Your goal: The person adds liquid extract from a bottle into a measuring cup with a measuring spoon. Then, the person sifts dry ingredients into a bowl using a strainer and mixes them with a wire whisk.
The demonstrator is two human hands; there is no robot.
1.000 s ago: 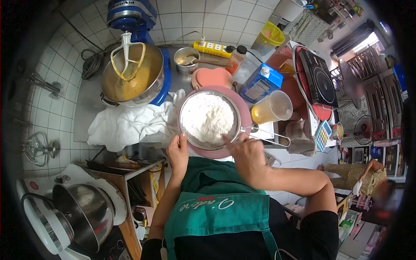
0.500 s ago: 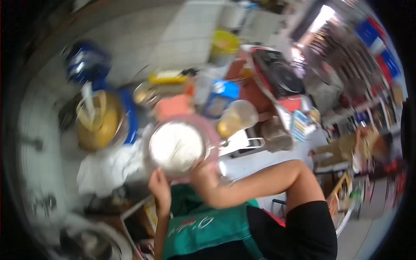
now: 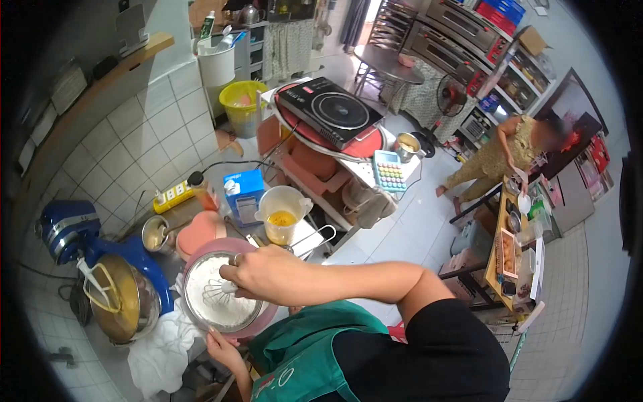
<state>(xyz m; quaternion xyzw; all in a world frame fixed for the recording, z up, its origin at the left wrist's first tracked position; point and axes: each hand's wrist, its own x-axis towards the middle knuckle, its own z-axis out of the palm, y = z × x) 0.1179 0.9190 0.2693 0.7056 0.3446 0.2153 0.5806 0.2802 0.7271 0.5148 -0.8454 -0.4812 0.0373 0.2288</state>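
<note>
Fingers of the right hand (image 3: 268,273) close around a whisk (image 3: 216,291) sunk in the flour sieve (image 3: 221,303) below them; left hand (image 3: 224,348) grips its near rim. Mixing the flour seems in hand; next calls for steady stirring.

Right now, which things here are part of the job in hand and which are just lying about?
In use:
right hand
whisk
flour bowl
left hand

Lying about:
blue mixer
measuring jug
blue carton
calculator
induction hob
</note>
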